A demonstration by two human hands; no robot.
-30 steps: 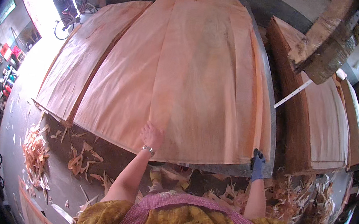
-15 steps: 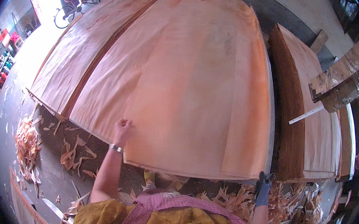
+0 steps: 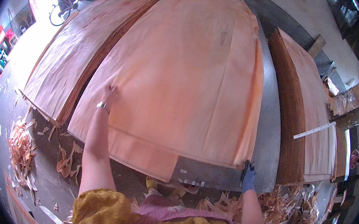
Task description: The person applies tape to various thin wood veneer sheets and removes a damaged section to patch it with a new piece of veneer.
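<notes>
Around: brown-edged wood stacks (image 3: 297,98) left and right; curled orange shavings (image 3: 283,210) near.
Broad pale-orange wood sheet (image 3: 177,90): centre, over flat grey table (image 3: 269,139).
Left hand (image 3: 109,93): fingers closed on sheet's left edge.
Blue-gloved right hand (image 3: 248,179): at near right corner; grip unclear.

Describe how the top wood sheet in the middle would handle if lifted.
Likely floppy: the wood sheet looks thin, with a long crease down its right part. Probably light for its size, given that thinness. Perhaps easily torn: its upper right edge looks ragged, and splintery scraps lie nearby.
</notes>
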